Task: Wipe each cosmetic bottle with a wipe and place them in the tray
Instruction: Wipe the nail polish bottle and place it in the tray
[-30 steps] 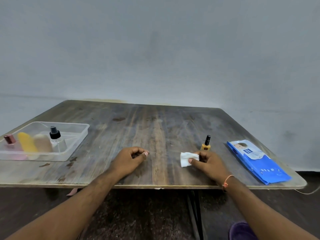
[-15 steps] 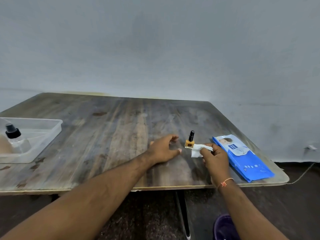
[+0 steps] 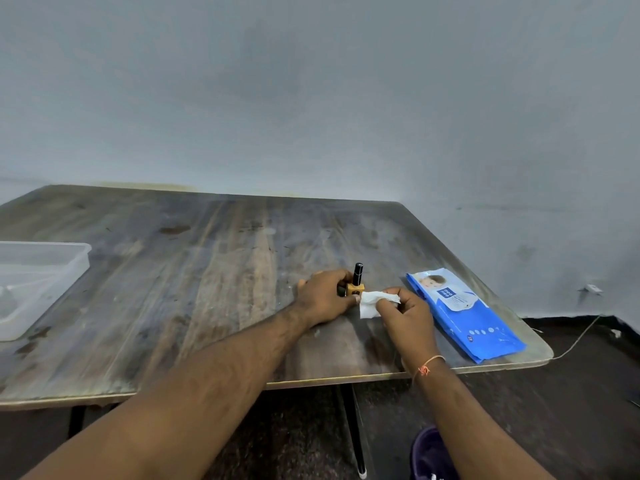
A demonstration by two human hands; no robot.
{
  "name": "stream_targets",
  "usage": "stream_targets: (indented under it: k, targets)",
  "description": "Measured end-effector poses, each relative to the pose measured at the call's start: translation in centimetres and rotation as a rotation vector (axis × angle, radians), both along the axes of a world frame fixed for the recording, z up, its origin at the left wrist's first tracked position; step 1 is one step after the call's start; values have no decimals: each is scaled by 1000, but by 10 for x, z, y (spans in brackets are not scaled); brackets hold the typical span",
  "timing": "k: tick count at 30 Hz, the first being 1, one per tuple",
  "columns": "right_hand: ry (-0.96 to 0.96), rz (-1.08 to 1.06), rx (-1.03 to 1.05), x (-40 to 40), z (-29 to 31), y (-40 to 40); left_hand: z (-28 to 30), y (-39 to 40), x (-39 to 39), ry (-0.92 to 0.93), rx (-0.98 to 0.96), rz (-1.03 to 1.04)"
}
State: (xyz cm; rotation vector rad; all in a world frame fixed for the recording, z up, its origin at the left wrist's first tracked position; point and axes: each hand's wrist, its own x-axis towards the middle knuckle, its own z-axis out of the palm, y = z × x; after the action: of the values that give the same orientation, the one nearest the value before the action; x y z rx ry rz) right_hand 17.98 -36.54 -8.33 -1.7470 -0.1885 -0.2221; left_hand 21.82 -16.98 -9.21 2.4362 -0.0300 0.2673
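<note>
A small yellow bottle with a tall black cap (image 3: pixel 356 283) stands upright on the wooden table (image 3: pixel 194 271). My left hand (image 3: pixel 323 297) is wrapped around its base from the left. My right hand (image 3: pixel 407 311) pinches a white wipe (image 3: pixel 372 303) just right of the bottle, the wipe touching the bottle's base. The clear plastic tray (image 3: pixel 45 271) sits at the far left, mostly cut off by the frame edge; its contents are out of sight.
A blue pack of wipes (image 3: pixel 460 311) lies near the table's right edge, close to my right hand. A grey wall rises behind the table. A thin cord (image 3: pixel 575 341) trails off the right corner to the dark floor.
My left hand reached right and closed on the bottle's base. My right hand brought the wipe against the bottle. The view swung right, pushing the tray toward the left edge.
</note>
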Motion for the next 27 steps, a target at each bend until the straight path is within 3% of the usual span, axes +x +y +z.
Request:
stream_targets:
  k: [9,14,18,23,27]
  targets:
    - [-91,97,-217,-9,4,5,9,109,-81,-50,-40,-94]
    - [-120,134,-205,-15,8,14,9,178,-147,-59,5,-52]
    - [-118,166,-151,-22,4,56,3,200,-177,-82,-71,11]
    - [-177,302,-236,-44,2,141,-1,199,-179,-92,-91,-11]
    - [-186,273,-224,-49,7,187,1,201,-179,-84,-93,-43]
